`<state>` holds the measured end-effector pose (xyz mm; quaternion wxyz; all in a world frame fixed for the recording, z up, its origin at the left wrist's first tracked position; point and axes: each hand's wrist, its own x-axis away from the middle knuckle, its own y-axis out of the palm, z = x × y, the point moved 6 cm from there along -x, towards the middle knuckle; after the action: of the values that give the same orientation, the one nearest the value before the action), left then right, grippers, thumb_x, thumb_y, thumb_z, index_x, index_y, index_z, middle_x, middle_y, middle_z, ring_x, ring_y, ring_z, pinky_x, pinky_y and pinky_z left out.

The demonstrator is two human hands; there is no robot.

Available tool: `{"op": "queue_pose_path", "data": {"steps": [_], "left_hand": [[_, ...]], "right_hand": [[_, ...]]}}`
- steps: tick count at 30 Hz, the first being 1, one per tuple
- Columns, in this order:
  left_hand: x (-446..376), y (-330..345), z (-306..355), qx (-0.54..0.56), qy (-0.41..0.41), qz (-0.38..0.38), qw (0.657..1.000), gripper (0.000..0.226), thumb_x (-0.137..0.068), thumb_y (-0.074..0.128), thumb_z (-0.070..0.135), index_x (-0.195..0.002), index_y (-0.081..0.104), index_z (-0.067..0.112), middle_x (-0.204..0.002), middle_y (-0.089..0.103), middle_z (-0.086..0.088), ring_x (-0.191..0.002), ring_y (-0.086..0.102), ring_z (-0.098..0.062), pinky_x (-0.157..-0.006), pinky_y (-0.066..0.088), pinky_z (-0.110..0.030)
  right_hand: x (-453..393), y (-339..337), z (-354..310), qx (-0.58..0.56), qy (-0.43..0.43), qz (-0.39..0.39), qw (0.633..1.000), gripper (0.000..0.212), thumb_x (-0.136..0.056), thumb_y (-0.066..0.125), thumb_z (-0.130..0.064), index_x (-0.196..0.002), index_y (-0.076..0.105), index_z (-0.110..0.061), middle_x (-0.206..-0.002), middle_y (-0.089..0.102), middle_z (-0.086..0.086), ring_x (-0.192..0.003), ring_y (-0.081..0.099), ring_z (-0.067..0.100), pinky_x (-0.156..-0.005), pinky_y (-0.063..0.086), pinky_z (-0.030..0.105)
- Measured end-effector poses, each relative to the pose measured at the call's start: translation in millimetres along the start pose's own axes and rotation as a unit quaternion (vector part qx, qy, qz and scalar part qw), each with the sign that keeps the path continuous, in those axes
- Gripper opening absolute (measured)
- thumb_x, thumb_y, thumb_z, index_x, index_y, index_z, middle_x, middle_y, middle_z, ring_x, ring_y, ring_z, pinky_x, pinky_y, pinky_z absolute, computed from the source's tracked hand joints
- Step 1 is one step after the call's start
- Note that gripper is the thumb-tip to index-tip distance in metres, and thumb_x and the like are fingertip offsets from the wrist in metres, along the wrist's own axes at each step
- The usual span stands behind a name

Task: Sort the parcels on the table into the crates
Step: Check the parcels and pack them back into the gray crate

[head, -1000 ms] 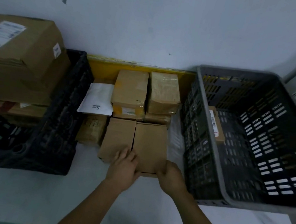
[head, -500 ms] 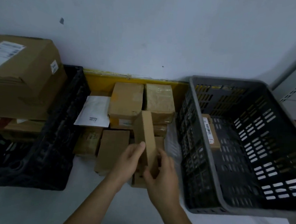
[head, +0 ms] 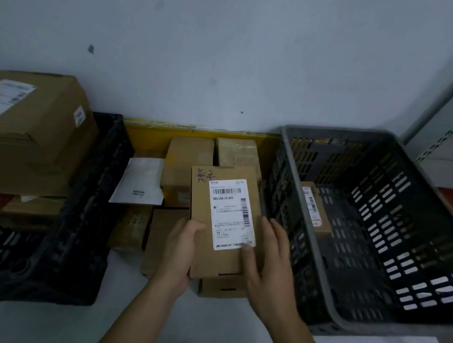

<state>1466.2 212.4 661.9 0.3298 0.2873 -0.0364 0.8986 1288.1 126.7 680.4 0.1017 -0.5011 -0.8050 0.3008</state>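
Between the crates, left hand and right hand grasp a labelled parcel, lifted; grey crate holds one parcel, several remain on the table; sorting barely begun

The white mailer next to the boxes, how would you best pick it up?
The white mailer is flat and thin, lying tilted on boxes, its near edge overhanging. I'd probably come from the front, slide fingers under that near edge and pinch it. The black crate crowds its left side and a box its right.
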Motion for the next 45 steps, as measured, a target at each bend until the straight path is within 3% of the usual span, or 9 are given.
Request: {"op": "queue_pose_path", "data": {"steps": [5,13,19,22,25,27,32,41,45], "left_hand": [[7.1,13.5,12.8,-0.03,0.044,-0.001,0.999,0.015,-0.102,0.056,0.031,-0.111,0.067,0.03,-0.107,0.077,-0.003,-0.101,0.072,-0.029,-0.07,0.053,-0.039],[19.5,54.8,38.6,-0.067,0.099,-0.076,0.99,0.024,-0.096,0.06,0.033,-0.115,0.073,0.04,-0.102,0.08,0.013,-0.102,0.075,-0.019,-0.084,0.06,-0.045],[33.2,129.6,49.8,-0.17,0.174,-0.203,0.948,0.038,-0.085,0.05,0.056,-0.119,0.06,0.067,-0.104,0.072,0.035,-0.097,0.065,0.012,-0.075,0.047,-0.021],[38.5,172.7,49.2,-0.26,0.248,-0.254,0.898,0.036,-0.101,0.046,0.058,-0.119,0.041,0.089,-0.12,0.056,0.054,-0.113,0.052,0.027,-0.084,0.048,-0.008],[31.3,198.5,41.2,-0.378,0.327,-0.207,0.841,0.061,-0.108,0.039,0.065,-0.165,0.025,0.049,-0.163,0.041,0.021,-0.148,0.04,-0.004,-0.117,0.042,-0.039],[22.8,213.2,38.6,-0.447,0.361,-0.156,0.803,0.068,-0.109,0.034,0.064,-0.168,0.024,0.031,-0.168,0.035,0.006,-0.154,0.031,-0.016,-0.122,0.034,-0.042],[-3.0,249.8,26.2,-0.606,0.359,-0.077,0.706,0.077,-0.108,0.031,0.066,-0.17,0.016,0.023,-0.177,0.009,-0.007,-0.163,0.001,-0.028,-0.132,0.012,-0.048],[-19.0,280.3,13.4,-0.674,0.316,0.026,0.667,0.084,-0.104,0.033,0.069,-0.169,0.014,0.019,-0.176,0.012,-0.016,-0.162,0.001,-0.035,-0.13,0.02,-0.048],[-17.3,280.9,9.5,-0.705,0.312,0.043,0.636,0.089,-0.1,0.035,0.075,-0.169,0.014,0.022,-0.176,0.012,-0.015,-0.162,0.001,-0.036,-0.126,0.029,-0.052]], "right_hand": [[-1.7,-1.1,-6.6,-0.017,-0.001,-0.043,0.999,0.059,-0.112,0.05,-0.038,-0.167,0.029,-0.039,-0.169,0.025,-0.021,-0.135,0.037,-0.022,-0.099,0.048,0.013],[-12.5,-70.4,-17.7,0.05,0.002,-0.022,0.999,0.069,-0.105,0.063,-0.047,-0.164,0.027,-0.051,-0.15,0.043,-0.031,-0.121,0.046,-0.023,-0.088,0.043,0.0],[-18.5,-158.3,-3.9,0.095,0.061,0.017,0.993,0.069,-0.105,0.066,-0.041,-0.161,0.03,-0.059,-0.133,0.058,-0.022,-0.114,0.061,0.0,-0.092,0.058,0.028],[-22.7,-205.9,13.4,0.099,0.077,0.042,0.991,0.065,-0.106,0.065,-0.036,-0.159,0.035,-0.061,-0.132,0.058,-0.028,-0.112,0.062,-0.004,-0.081,0.054,0.021],[-41.6,-244.2,42.8,0.153,0.086,0.057,0.983,0.063,-0.109,0.06,-0.033,-0.16,0.032,-0.059,-0.131,0.06,-0.013,-0.103,0.062,0.003,-0.076,0.052,0.027],[-62.1,-262.1,69.6,0.188,0.099,0.063,0.975,0.063,-0.11,0.058,-0.03,-0.164,0.032,-0.051,-0.134,0.059,-0.003,-0.104,0.061,0.016,-0.083,0.051,0.037],[-128.8,-272.8,147.1,0.285,0.112,-0.017,0.952,0.063,-0.112,0.05,-0.026,-0.169,0.027,-0.04,-0.137,0.054,0.012,-0.108,0.063,0.034,-0.092,0.055,0.046],[-224.8,-222.3,268.1,0.365,0.15,-0.21,0.895,0.072,-0.113,0.045,-0.029,-0.173,0.006,-0.034,-0.164,0.033,0.025,-0.135,0.052,0.044,-0.106,0.053,0.051],[-239.4,-194.0,294.4,0.324,0.154,-0.203,0.911,0.063,-0.109,0.048,-0.019,-0.169,0.029,-0.026,-0.15,0.052,0.025,-0.13,0.058,0.045,-0.107,0.052,0.047]]}}
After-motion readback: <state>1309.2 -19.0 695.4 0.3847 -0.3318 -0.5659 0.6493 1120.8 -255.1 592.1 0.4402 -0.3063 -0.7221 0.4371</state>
